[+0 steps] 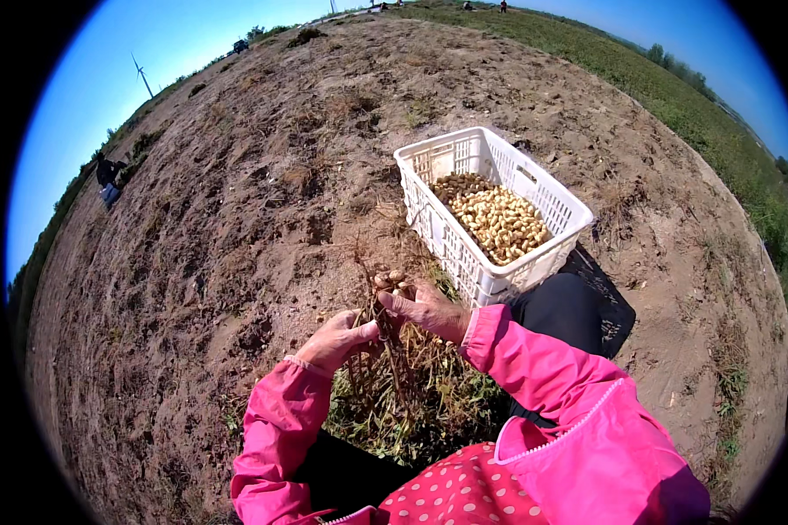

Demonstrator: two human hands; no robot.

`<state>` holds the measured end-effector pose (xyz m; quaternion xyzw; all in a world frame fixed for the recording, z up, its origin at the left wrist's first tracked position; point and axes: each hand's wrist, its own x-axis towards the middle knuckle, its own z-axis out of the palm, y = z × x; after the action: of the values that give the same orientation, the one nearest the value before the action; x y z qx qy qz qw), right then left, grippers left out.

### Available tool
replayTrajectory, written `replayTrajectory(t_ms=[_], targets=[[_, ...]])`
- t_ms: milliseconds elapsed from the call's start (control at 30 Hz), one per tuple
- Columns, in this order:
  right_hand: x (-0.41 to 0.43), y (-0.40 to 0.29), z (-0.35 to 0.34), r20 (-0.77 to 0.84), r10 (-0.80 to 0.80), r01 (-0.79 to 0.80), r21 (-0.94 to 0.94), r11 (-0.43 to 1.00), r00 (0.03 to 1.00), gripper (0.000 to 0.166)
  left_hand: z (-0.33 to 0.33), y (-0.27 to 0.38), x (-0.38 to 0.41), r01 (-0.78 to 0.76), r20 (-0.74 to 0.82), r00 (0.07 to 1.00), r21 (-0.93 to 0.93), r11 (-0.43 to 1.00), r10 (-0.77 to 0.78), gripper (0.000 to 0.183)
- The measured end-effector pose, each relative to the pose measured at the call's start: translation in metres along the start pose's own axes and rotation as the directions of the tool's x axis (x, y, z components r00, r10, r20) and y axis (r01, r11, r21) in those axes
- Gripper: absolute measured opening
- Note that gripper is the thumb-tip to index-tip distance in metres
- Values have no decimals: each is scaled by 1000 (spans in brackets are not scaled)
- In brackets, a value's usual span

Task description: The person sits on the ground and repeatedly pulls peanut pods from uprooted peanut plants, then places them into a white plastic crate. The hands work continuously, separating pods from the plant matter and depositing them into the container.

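My left hand point(338, 341) grips the stems of a pulled peanut plant point(394, 357), thumb laid across them. Close beside it, my right hand point(430, 310) is curled around several peanut pods point(392, 281) at the plant's root end. Some pods show above the right thumb; the palm side of that hand is hidden. Below both hands a heap of leafy peanut vines point(420, 413) lies between my legs. A white plastic crate point(446, 246) with slatted walls stands just beyond my right hand, partly filled with loose peanuts point(499, 216).
Dry, clumpy soil point(236, 230) stretches around me. My right knee point(561, 308) touches or nearly touches the crate's near corner. A person point(108, 172) sits far off at the left. Green crop point(683, 125) borders the soil at the right, and a wind turbine point(142, 75) rises on the horizon.
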<state>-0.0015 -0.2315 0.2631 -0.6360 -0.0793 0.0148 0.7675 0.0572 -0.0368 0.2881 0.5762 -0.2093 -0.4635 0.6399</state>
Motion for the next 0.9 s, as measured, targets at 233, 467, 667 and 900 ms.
replayTrajectory(t_ms=[233,467,667,900], targets=[[-40,59,-29,-309,-304,41,-636,770,901,49,54,-60,47,-82,-324,942,42,996,91,49],[-65,65,-51,-271,-159,103,-209,972,949,37,88,-60,67,-158,-138,980,-109,981,143,26],[-80,28,-45,-374,-268,251,-94,963,888,40,97,-60,78,-137,-84,989,-273,952,118,25],[-65,35,-46,-521,-421,116,-519,847,742,30,119,-63,85,-109,-171,983,-213,971,72,23]])
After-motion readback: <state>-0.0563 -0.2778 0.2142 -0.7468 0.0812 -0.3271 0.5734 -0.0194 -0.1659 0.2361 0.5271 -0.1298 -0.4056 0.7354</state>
